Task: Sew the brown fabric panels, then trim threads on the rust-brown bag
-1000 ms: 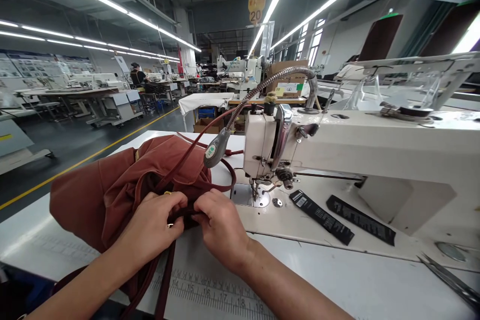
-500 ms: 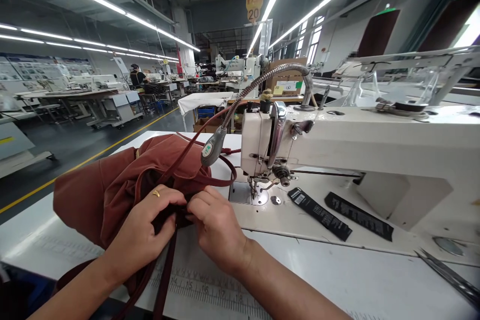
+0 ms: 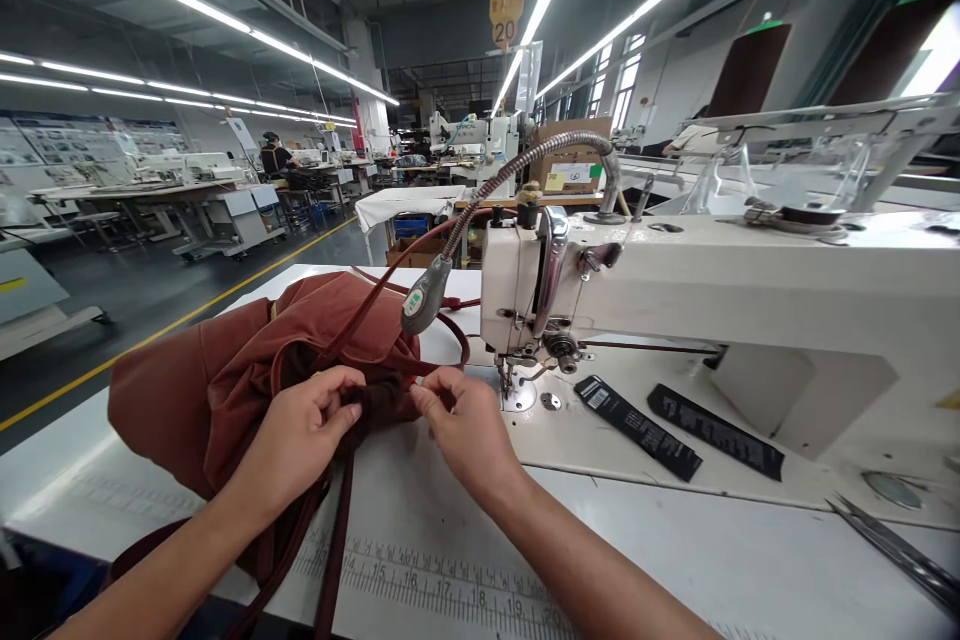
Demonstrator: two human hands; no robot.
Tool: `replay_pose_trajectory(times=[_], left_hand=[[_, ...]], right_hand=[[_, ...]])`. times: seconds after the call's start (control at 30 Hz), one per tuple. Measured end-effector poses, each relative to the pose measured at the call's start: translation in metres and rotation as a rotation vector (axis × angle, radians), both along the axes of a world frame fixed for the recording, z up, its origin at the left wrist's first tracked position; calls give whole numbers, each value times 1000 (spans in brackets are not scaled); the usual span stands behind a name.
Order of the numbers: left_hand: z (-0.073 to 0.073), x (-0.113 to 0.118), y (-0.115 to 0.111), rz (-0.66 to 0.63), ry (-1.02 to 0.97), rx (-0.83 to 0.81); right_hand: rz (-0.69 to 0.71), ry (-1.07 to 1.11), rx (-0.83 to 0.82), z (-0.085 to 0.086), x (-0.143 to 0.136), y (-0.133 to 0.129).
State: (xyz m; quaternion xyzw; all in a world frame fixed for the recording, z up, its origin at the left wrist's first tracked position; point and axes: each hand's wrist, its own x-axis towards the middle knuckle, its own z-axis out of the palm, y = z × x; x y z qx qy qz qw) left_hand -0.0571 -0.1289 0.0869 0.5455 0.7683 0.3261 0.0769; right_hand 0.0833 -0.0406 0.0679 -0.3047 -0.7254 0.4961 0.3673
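A rust-red fabric bag (image 3: 247,380) lies on the table left of the sewing machine (image 3: 675,280), its dark inner fabric (image 3: 382,410) turned toward me. My left hand (image 3: 304,435) is closed on this dark fabric, pinching a fold between thumb and fingers. My right hand (image 3: 469,425) pinches at the right edge of the same fabric, just left of the needle plate (image 3: 517,395). A tiny red and white bit shows at its fingertips, too small to name. Dark red straps (image 3: 337,540) hang down from the bag toward the table's front edge.
Two black printed labels (image 3: 637,428) lie on the machine bed, with metal tweezers (image 3: 896,550) at the far right. A bendable lamp (image 3: 427,295) hangs over the bag. Ruler markings (image 3: 450,585) run along the table front. A person (image 3: 274,155) sits in the background.
My hands have moved apart: the right has shifted right and the left slightly left. More dark fabric now shows between them, and the red and white bit has come into view.
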Motion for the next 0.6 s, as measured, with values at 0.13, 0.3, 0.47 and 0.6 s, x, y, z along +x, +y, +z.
replay_pose_trajectory(times=[0.13, 0.3, 0.47, 0.6], left_hand=[[-3, -5, 0, 17, -51, -11], [-4, 4, 2, -35, 99, 67], [-7, 18, 5, -85, 221, 137], [-15, 22, 7, -136, 433, 289]], right_hand=[[181, -121, -230, -8, -8, -8], [87, -53, -249, -17, -23, -18], [63, 2, -302, -20, -28, -13], [101, 39, -351, -22, -28, -8]])
